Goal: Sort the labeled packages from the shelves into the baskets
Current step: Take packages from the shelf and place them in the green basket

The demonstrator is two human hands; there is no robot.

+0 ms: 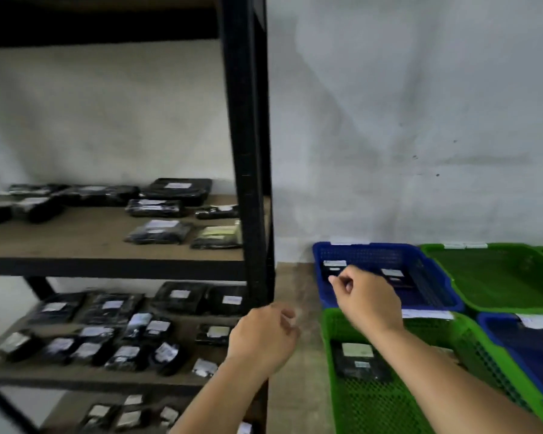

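— Baskets on the floor, how many?

— Four plastic mesh baskets: a blue one [386, 255] at the back with two black labeled packages [395, 277] inside, a green one [336, 327] in front holding one dark package [359, 361], another green basket [499, 277] and another blue basket [521, 339] to the right.

— And the hands?

— Right hand [367, 299] is over the back blue basket, fingers curled, holding nothing I can see. Left hand [261, 336] hangs loosely curled by the black metal shelf post [248, 151], blurry.

— More packages?

— Many black wrapped packages with white labels [157, 227] lie on three wooden shelves [76, 242], too blurry to count.
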